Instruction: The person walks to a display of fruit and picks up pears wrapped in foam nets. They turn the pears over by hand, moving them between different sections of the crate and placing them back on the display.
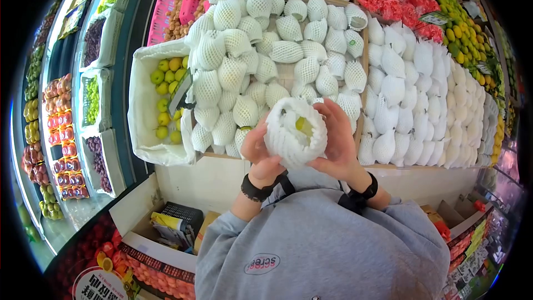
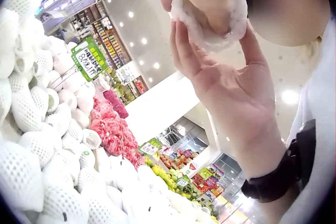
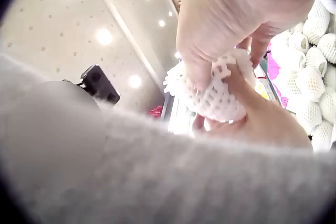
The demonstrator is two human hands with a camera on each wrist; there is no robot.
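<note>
A white foam fruit net (image 1: 294, 153) is held up between both hands in front of the chest, over the shelf's near edge. Its opening faces upward in the head view, and a yellow-green fruit (image 1: 303, 126) shows inside. The left hand (image 1: 261, 153) grips the net's left side, thumb at the near side. On the opposite side, the right hand (image 1: 338, 141) holds it with thumb below and fingers behind. In the right wrist view, fingers of both hands press round the netting (image 3: 215, 98). Most of the fruit is hidden by the foam.
Many netted fruits (image 1: 230, 72) are piled just beyond the hands. A white-lined crate (image 1: 139, 116) of yellow-green fruit stands left of them, and more wrapped fruit (image 1: 392, 91) lies right. Boxes and a black basket (image 1: 186, 216) sit in a recess below the shelf.
</note>
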